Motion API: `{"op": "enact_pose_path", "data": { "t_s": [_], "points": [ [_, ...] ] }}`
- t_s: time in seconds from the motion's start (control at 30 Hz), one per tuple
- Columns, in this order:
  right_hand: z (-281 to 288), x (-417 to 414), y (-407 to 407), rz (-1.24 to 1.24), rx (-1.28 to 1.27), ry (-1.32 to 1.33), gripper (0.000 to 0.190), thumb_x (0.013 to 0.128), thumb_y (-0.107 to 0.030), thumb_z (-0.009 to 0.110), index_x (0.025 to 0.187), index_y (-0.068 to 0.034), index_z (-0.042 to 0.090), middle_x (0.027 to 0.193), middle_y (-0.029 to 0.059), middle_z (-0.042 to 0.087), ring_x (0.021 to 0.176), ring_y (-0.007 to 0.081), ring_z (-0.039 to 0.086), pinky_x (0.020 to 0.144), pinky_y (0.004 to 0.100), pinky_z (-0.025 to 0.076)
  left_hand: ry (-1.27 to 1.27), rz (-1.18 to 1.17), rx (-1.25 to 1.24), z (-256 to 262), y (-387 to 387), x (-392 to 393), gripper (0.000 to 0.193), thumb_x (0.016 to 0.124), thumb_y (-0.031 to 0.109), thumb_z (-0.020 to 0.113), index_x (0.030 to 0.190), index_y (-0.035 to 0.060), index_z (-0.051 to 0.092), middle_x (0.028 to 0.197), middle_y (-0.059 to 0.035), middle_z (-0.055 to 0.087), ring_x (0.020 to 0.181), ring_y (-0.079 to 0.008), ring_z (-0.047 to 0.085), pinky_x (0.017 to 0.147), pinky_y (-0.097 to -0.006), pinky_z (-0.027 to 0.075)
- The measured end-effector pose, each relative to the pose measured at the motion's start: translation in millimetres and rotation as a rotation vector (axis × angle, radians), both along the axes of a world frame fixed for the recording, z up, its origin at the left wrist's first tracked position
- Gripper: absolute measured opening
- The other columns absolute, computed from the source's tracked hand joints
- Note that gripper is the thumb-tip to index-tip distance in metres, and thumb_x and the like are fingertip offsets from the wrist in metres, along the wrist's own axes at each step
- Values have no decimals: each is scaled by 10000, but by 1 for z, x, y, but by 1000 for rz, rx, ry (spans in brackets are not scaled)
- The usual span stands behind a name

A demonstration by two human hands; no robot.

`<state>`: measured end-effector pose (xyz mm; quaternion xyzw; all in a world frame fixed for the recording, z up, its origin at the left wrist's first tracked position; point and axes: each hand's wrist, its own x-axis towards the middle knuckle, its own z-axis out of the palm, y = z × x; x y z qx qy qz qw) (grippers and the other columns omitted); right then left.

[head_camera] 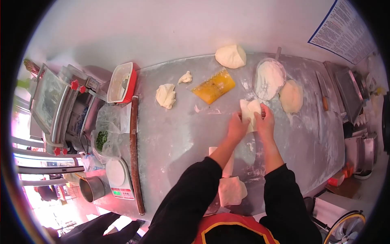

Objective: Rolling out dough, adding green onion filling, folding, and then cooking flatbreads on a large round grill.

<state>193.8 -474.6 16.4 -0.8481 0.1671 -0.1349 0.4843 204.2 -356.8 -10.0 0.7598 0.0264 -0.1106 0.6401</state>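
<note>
My left hand (238, 125) and my right hand (265, 122) grip a thin, pale piece of dough (249, 106) between their fingers, and its upper part looks folded. Just beyond it sits a clear scoop of white flour (269, 80), next to a flattened round of dough (291, 96). A yellow-orange plastic packet (214, 86) with a serrated edge lies to the upper left. Below my left forearm is a pale dough strip (228, 167), partly hidden by the arm. Closer to my apron (227, 218) rests a flat dough sheet (232, 190).
A large dough lump (230, 57) sits by the wall; smaller dough pieces (166, 96) lie left. A long wooden rod (134, 155) separates a digital scale (117, 174), metal pot (92, 189) and bag of chopped greens (102, 140). A knife (323, 88) lies right.
</note>
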Motion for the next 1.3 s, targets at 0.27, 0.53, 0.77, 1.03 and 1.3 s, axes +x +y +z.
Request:
{"op": "enact_pose_path", "data": {
  "t_s": [0.27,0.53,0.77,1.03,1.3],
  "points": [
    [12,7,11,176,-400,-250,299,749,-34,625,1045,-54,587,946,152,556,931,331,509,863,418,392,-397,2,450,10,85,-42,366,816,115,612,1151,9,512,1028,-168,572,973,-292,572,834,-380,465],
    [-43,55,138,335,-293,-261,167,748,-76,632,891,-33,558,846,140,568,844,348,519,782,442,395,-77,265,430,42,204,-174,310,824,84,598,1121,18,539,971,-168,591,874,-320,579,762,-365,478],
    [-42,34,117,500,-502,-269,86,804,-74,540,728,-34,533,736,150,535,772,353,505,692,463,376,-128,318,499,16,199,-249,285,886,204,539,1121,43,540,1083,-168,570,1019,-340,547,886,-411,441],
    [-9,-122,96,1042,-578,-396,69,812,-54,510,840,9,502,898,182,529,862,363,497,732,442,415,-146,231,397,57,172,-260,261,871,149,521,1113,55,545,1048,-155,560,956,-340,561,820,-405,469],
    [12,-131,87,1200,-998,183,261,827,-62,503,1060,50,544,1028,194,563,991,377,524,878,420,425,-254,252,379,60,139,-252,287,880,174,509,1138,50,529,1064,-164,563,987,-341,558,835,-414,459]
  ]
}}
